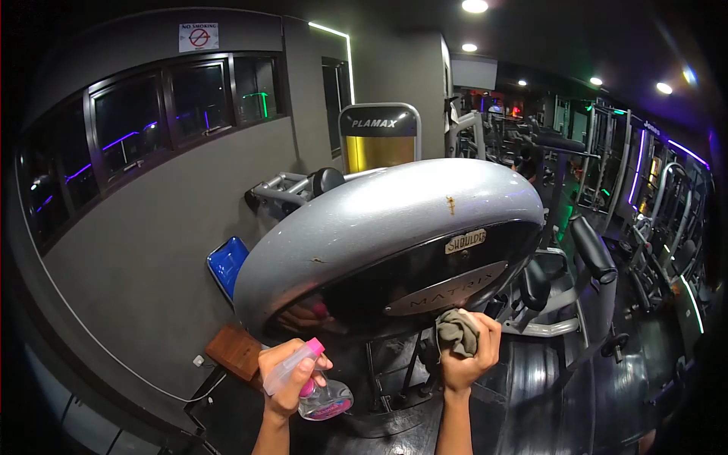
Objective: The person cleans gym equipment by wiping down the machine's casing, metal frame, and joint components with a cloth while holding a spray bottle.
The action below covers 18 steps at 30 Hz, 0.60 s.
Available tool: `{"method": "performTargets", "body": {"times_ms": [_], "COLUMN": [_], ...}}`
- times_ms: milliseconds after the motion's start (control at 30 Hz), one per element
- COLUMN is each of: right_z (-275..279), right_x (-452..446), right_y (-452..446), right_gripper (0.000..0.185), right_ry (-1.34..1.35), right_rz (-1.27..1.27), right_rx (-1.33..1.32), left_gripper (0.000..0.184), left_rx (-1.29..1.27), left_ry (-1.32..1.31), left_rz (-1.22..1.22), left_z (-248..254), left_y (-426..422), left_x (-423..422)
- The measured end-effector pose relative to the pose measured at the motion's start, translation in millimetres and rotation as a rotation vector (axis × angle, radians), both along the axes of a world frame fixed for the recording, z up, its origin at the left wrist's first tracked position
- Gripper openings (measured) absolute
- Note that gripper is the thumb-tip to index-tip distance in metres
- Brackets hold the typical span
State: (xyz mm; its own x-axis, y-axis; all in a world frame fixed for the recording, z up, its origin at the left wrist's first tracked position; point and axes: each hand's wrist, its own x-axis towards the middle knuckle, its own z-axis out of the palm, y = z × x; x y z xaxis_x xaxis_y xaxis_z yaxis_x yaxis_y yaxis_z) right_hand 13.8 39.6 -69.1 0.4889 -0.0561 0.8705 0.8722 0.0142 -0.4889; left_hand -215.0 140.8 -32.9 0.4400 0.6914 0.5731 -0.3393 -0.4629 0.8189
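And here the cover (394,193) is seen straight ahead of both hands and above them, silver on top, black on its face, its long axis slanted from low on the left to high on the right. The closer spot is held by the right hand (472,365): a bunched cloth (458,331) is clutched there, just below the cover's lower rim, though whether contact is made cannot be told. Lower and to the left, a spray bottle (326,402) is gripped by the left hand (282,381), tilted, its pink nozzle (315,346) pointed up toward the cover.

Now the lettering! "MATRIX" is carried on the oval plate (447,289), right above the cloth; "SHOULDER" is read on the tag (465,242) higher up. "PLAMAX" is shown on the machine (377,123) behind, "NO SMOKING" on the sign (199,36) over the windows (163,114). The bottle's pink label (331,409) cannot be read.
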Motion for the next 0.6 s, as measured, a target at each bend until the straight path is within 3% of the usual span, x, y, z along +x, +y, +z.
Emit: {"method": "performTargets", "body": {"times_ms": [167, 233, 333, 467, 600], "right_z": [4.9, 1.8, -2.1, 1.1, 22.8], "right_x": [-26.2, -42.9, -64.3, -40.7, -23.0], "right_y": [5.5, 11.9, 16.9, 5.4, -10.1], "right_gripper": [0.037, 0.036, 0.035, 0.034, 0.036], "right_ry": [-0.047, -0.12, -0.178, -0.233, -0.07], "right_rz": [0.065, 0.144, 0.237, 0.109, -0.096], "right_rx": [0.012, -0.051, -0.132, -0.124, -0.057], "left_gripper": [0.046, 0.035, 0.032, 0.029, 0.028], "left_rx": [0.049, 0.104, 0.168, 0.329, 0.395], "left_ry": [0.034, -0.003, 0.024, 0.08, 0.052], "left_rz": [-0.054, -0.084, -0.082, -0.049, -0.081], "left_z": [4.2, 6.7, 17.9, 28.6, 25.8], "left_y": [8.1, 12.6, 15.9, 22.8, 30.0], "left_x": [-5.0, -4.8, -6.4, -3.2, -1.9]}}
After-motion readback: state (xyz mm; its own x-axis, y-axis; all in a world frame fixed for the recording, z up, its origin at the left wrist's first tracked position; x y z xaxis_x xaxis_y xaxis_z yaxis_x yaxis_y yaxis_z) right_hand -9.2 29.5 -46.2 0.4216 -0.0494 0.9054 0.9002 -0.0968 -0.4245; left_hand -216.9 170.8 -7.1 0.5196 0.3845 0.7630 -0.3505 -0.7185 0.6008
